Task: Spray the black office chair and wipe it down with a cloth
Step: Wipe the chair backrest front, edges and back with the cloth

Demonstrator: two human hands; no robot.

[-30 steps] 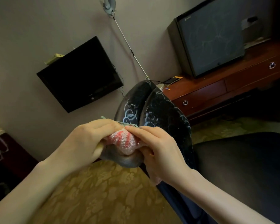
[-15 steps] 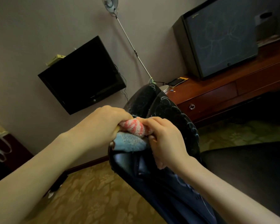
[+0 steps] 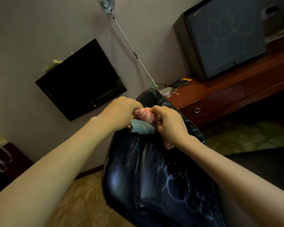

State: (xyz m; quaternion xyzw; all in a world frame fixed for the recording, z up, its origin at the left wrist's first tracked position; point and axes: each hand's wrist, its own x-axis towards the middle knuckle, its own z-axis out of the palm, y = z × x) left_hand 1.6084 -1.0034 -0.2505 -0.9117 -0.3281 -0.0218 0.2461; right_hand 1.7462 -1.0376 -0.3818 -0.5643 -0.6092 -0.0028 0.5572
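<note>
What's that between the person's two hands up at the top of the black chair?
In the head view, a bunched cloth, pink-and-white striped above and blue below, fills the gap between the left hand and right hand, both gripping it above the black chair.

1. Wall-mounted television: you have a small pale mark low on its bottom bezel, most likely a brand badge; its letters are too small and dim to read.
2. Dark cabinet standing on the wooden sideboard: you can see a small light logo at the upper left corner of its front panel; not legible. The pale looping lines on that panel are scrawl, not letters.
3. Black office chair: your view shows chalky rings and loops on the leather; none forms a letter or number.
4. Result: you have no text, label, brand or number that can be read anywhere in this view.
</note>
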